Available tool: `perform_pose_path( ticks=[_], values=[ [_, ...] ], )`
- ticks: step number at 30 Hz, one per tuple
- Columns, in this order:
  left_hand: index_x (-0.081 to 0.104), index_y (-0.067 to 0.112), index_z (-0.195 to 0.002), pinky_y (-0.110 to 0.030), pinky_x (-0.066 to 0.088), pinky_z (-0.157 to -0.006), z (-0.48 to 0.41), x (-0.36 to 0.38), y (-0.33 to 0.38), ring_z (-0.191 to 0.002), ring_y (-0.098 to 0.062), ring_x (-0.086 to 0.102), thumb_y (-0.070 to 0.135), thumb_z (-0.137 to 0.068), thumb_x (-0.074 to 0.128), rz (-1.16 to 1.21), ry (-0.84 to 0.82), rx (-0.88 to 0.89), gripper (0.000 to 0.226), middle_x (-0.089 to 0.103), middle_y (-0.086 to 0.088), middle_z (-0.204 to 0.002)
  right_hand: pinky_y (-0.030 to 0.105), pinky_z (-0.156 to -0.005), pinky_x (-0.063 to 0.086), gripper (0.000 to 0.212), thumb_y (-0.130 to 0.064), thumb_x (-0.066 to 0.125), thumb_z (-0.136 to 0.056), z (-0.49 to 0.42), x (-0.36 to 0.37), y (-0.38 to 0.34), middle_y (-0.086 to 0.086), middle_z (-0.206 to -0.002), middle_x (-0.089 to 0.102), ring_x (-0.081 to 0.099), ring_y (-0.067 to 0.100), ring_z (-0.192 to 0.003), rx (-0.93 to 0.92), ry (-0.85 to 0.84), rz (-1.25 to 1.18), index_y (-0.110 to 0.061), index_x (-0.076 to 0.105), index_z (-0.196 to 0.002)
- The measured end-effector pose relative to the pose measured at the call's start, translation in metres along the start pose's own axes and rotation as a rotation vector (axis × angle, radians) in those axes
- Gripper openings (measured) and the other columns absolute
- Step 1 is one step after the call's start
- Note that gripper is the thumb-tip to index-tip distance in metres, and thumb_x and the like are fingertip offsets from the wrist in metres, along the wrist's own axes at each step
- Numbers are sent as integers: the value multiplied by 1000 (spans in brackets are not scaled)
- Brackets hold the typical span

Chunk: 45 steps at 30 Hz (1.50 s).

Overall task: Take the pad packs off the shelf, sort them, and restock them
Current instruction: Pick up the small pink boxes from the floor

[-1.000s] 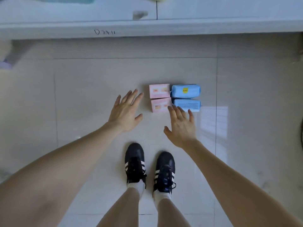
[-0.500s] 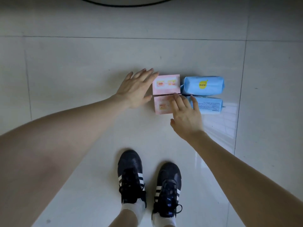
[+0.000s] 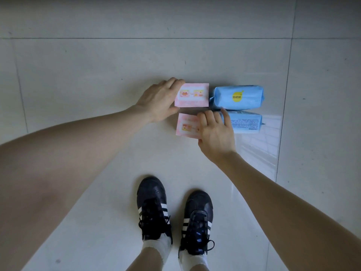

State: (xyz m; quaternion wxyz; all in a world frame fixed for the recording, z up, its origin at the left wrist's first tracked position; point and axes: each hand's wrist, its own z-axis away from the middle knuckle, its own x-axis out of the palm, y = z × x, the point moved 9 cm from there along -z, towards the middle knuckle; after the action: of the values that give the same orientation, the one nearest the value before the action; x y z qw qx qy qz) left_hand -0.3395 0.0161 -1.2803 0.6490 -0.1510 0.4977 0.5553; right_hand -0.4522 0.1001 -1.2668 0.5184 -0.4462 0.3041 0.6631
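Observation:
Several pad packs lie on the pale tiled floor. My left hand (image 3: pixel 158 101) grips the left end of the far pink pack (image 3: pixel 192 95), fingers over its far edge and thumb at its near corner. The near pink pack (image 3: pixel 187 125) sits tilted, and my right hand (image 3: pixel 215 133) holds its right part with curled fingers on top. To the right lie a blue pack with a yellow sticker (image 3: pixel 239 97) and, nearer me, a second blue pack with printed text (image 3: pixel 246 122). My right little finger touches the gap between the blue packs.
My two black shoes with white stripes (image 3: pixel 172 214) stand on the floor just below the packs. Tile joints run across the floor (image 3: pixel 97 65) above and to the right. A bright window reflection lies right of the near blue pack.
Both hands went from lying flat beside the packs to closing on the two pink packs. The near pink pack has turned slightly askew. The camera moved closer to the floor.

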Motion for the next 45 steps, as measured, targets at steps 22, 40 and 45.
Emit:
perform_pose_path(
  ticks=[22, 40, 45],
  values=[
    [40, 7, -135, -47, 48, -80, 121, -78, 27, -104, -38, 55, 15, -85, 64, 214, 37, -275, 56, 44, -12, -130, 44, -109, 25, 56, -18, 66, -73, 83, -107, -1, 8, -117, 54, 51, 29, -108, 29, -26, -154, -9, 48, -125],
    [45, 11, -133, -35, 42, -75, 290, -258, 122, -104, -35, 56, 13, -80, 68, 340, 336, -391, 58, 48, -10, -127, 42, -103, 31, 61, -23, 66, -71, 210, -313, 15, 6, -120, 53, 49, 28, -110, 83, 67, -122, -10, 46, -128],
    [47, 12, -134, -35, 44, -81, 342, -316, 137, -108, -32, 56, 19, -78, 71, 341, 369, -361, 61, 50, -8, -127, 36, -97, 33, 59, -25, 64, -71, 244, -382, 7, 0, -118, 54, 50, 24, -110, 143, 124, -173, -16, 46, -127]
  ],
)
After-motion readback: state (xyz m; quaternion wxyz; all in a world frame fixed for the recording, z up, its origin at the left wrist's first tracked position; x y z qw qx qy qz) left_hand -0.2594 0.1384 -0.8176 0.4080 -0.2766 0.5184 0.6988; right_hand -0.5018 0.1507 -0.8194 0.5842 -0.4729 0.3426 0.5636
